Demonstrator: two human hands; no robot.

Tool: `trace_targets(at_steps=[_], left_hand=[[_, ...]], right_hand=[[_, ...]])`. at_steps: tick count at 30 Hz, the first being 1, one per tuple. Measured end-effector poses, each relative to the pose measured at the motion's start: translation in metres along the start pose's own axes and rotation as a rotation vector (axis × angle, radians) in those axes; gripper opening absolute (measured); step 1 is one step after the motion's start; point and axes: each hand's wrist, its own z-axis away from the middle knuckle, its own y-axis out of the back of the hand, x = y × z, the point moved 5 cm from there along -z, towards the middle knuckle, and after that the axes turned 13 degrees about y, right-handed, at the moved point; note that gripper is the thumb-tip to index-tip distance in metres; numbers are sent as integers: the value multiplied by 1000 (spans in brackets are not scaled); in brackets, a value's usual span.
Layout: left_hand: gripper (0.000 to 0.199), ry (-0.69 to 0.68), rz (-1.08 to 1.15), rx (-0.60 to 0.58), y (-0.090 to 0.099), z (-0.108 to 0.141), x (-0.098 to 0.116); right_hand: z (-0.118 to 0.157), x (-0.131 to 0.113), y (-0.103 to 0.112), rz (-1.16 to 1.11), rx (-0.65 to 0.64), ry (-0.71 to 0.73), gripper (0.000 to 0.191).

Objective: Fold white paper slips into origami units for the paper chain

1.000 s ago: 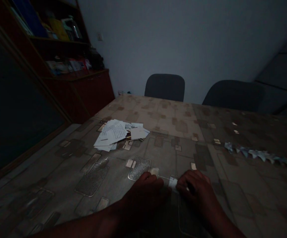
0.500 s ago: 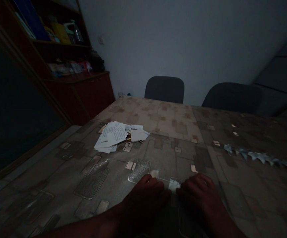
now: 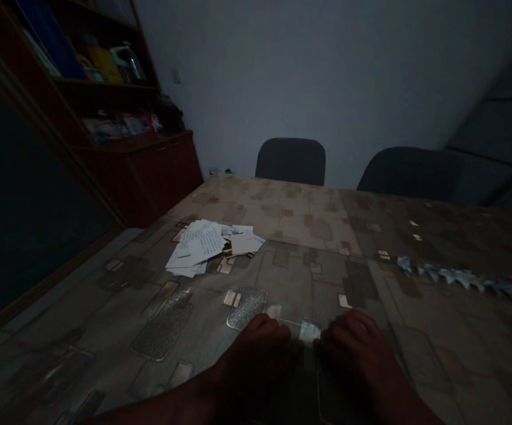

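Observation:
A small white piece of paper [image 3: 309,332] is pinched between my two hands near the front of the patterned table. My left hand [image 3: 267,348] is closed, its thumb and fingers at the paper's left edge. From the right, my right hand [image 3: 353,345] grips the other edge with curled fingers. Farther off on the left lies a loose pile of printed and plain paper pieces [image 3: 203,242]. A zigzag chain of folded paper [image 3: 462,277] stretches across the right side of the table. The room is dim, so the fingertips are dark.
Two grey chairs, one in the middle [image 3: 290,160] and one at the right [image 3: 409,171], stand behind the table's far edge [image 3: 273,184]. A dark red cabinet [image 3: 167,174] with filled shelves is at the back left.
The camera view has shifted slightly. Both hands keep hold of the small paper at nearly the same place on the table.

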Motion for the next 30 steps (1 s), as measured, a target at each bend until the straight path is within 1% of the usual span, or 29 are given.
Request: trace_targets(at_steps=[4, 6, 8, 10, 12, 13, 17, 19, 22, 26, 28, 30], left_hand=[[32, 5, -7, 53, 1, 0, 1], [33, 2, -11, 81, 1, 0, 1], [35, -2, -13, 96, 0, -1, 1], [35, -14, -13, 97, -2, -1, 0], [34, -26, -12, 93, -3, -1, 0], [33, -27, -11, 91, -3, 0, 0], [35, -31, -3, 73, -1, 0, 1], [37, -26, -4, 63, 2, 0, 2], [36, -19, -22, 73, 4, 1, 3], [32, -31, -65, 98, 2, 1, 5], [31, -38, -80, 102, 1, 1, 5], [30, -42, -86, 93, 0, 1, 5]], right_hand=[[2, 2, 7, -6, 1, 18, 30], [0, 2, 11, -20, 37, 17, 24], [-2, 2, 10, -16, 65, 5, 18], [-4, 3, 2, 8, 39, -14, 17], [-4, 3, -9, 32, -30, -3, 11], [-3, 4, -14, 37, -48, -19, 9], [2, 8, -21, -8, -51, -90, 6], [3, 8, -20, -14, -25, -99, 5], [2, 8, -20, -16, 0, -74, 7], [2, 11, -20, -7, 28, -84, 8], [3, 11, -17, 19, 30, -54, 8], [4, 10, -9, 34, 35, -16, 15]])
